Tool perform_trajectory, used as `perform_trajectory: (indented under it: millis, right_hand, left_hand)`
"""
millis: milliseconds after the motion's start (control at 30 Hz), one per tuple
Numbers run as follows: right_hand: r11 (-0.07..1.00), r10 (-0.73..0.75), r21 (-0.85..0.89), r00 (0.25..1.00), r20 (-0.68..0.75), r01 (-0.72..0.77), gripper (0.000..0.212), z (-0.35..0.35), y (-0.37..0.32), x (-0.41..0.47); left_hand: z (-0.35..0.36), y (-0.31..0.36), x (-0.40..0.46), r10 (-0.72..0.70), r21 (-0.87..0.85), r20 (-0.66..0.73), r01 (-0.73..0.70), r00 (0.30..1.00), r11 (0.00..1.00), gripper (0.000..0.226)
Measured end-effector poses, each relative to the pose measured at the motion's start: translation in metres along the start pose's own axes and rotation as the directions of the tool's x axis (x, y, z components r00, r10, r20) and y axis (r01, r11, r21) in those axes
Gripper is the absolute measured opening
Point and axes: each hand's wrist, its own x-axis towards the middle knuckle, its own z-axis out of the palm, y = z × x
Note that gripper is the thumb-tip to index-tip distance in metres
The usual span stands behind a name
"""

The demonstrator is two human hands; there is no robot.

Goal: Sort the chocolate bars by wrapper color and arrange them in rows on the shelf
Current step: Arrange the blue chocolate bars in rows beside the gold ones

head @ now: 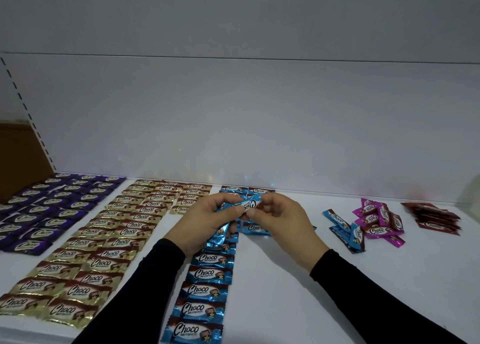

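While hands (pixel 244 213) pinch, right shelf (pixel 285 278) bare.

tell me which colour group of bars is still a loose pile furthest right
The dark red bars: a loose heap at the shelf's far right, beyond the pink pile.

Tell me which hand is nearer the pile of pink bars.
Right. The right hand holds a blue bar mid-shelf, with the pink pile off to its right; the left hand, gripping the same bar, sits farther left.
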Motion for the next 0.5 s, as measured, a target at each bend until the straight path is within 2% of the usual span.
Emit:
perform_trajectory:
  millis: [100,167,267,333,400,467,500]
  right_hand:
    - [0.991,0.049,0.128,0.999,0.012,-0.050,0.016,-0.003,-0.003,0.001]
    - [0.970,0.083,0.227,0.996,0.032,-0.088,0.015,-0.007,-0.007,0.003]
    - [0.922,0.135,0.365,0.991,0.009,-0.129,0.015,-0.019,-0.011,0.007]
    - [0.908,0.154,0.394,0.988,0.009,-0.145,0.015,-0.029,-0.013,0.006]
    - [0.951,0.144,0.273,0.989,0.030,-0.147,0.016,-0.037,-0.013,0.001]
    - [0.992,0.122,-0.037,0.990,0.065,-0.120,0.021,-0.043,-0.010,-0.006]
    - [0.978,0.109,-0.190,0.989,0.096,-0.089,0.024,-0.045,-0.009,-0.010]
  left_hand:
    - [-0.002,0.001,0.000,-0.008,0.009,0.052,0.007,0.999,1.000,0.018]
    - [-0.002,0.002,-0.001,-0.025,0.001,0.034,0.025,0.999,1.000,0.019]
    - [-0.005,0.003,0.000,-0.038,-0.055,-0.086,0.033,0.996,0.998,0.015]
    - [-0.008,0.002,0.003,-0.063,-0.137,-0.192,0.036,0.979,0.990,0.015]
    - [-0.012,0.001,0.005,-0.087,-0.182,-0.285,0.035,0.955,0.983,0.016]
    - [-0.014,0.001,0.007,-0.108,-0.232,-0.340,0.028,0.934,0.972,0.016]
    - [-0.014,0.002,0.008,-0.119,-0.253,-0.363,0.025,0.924,0.967,0.015]
